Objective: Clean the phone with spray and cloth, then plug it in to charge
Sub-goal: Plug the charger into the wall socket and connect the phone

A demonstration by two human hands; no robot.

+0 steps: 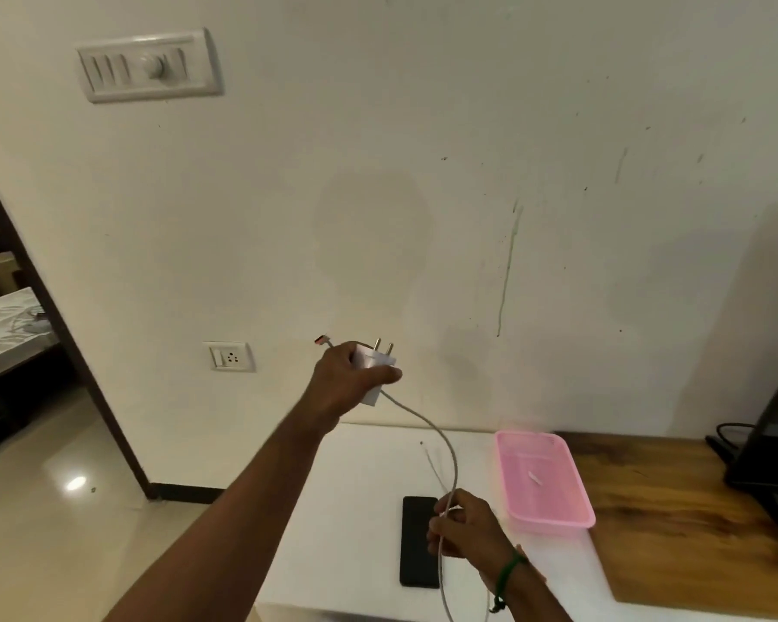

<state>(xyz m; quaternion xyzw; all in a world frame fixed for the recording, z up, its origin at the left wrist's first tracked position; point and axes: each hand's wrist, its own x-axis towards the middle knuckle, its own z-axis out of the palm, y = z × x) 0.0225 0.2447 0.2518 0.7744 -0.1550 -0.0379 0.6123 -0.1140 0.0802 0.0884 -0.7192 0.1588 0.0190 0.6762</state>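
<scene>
Wall socket (230, 356) noted low on the wall, left of the bench (360, 487); left hand (342, 379) raised just right of it, clenched around white charger adapter (371, 368), pins up, cable's free plug tip (320, 340) poking out behind the knuckles. Black phone (416, 547) lying flat, face up, on the white bench section toward its front edge, with right hand (461, 529) just beside and partly over it, pinching the charger cable (441, 442). Pink tray (544, 518) at the seam with the wooden section.
</scene>
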